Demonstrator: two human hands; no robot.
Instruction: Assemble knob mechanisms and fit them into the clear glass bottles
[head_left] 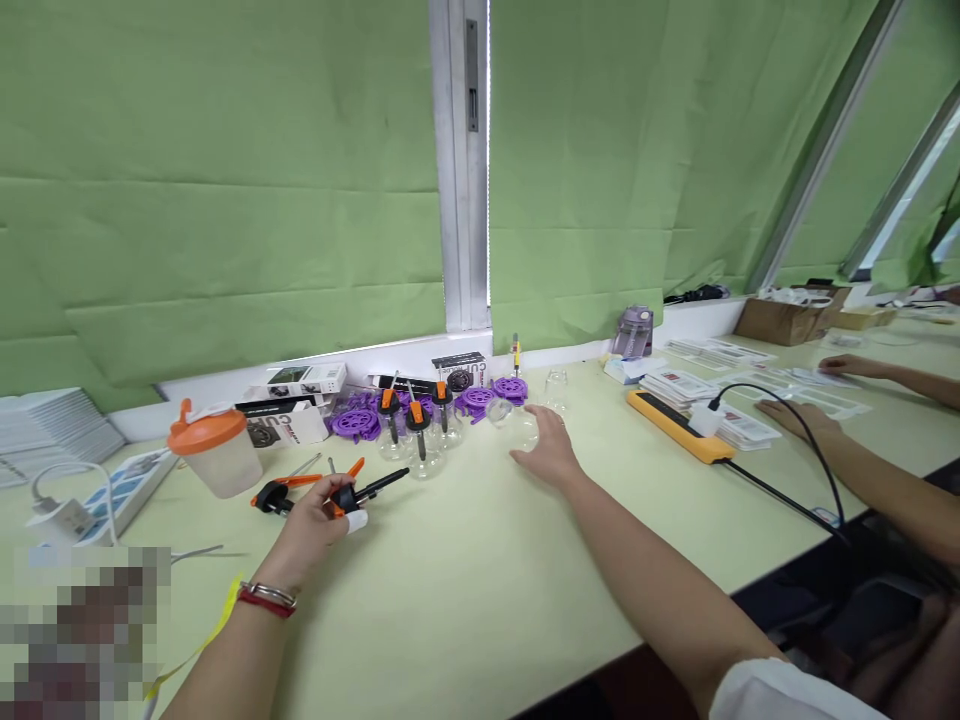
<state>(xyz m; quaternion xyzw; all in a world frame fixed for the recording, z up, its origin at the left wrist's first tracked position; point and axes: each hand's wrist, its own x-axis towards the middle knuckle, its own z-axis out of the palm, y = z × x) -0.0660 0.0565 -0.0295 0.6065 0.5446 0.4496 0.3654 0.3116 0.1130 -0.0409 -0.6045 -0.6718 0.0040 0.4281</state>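
My left hand (315,520) is closed around a black and orange spray nozzle (360,492) with a thin black tube pointing right. It rests on the pale green table (480,580). My right hand (546,450) reaches forward and lies on a small clear glass bottle (517,425), fingers curled over it. Three clear bottles with orange and black pump tops (416,430) stand just left of that bottle. Purple round parts (480,398) lie behind them. Another loose black and orange nozzle (281,490) lies by my left hand.
An orange-lidded plastic cup (214,450) stands at left, with small boxes (296,400) behind. A yellow power strip (679,425) with a black cable lies to the right. Another person's arms (847,440) rest on the table at far right, near stacked cards (675,385).
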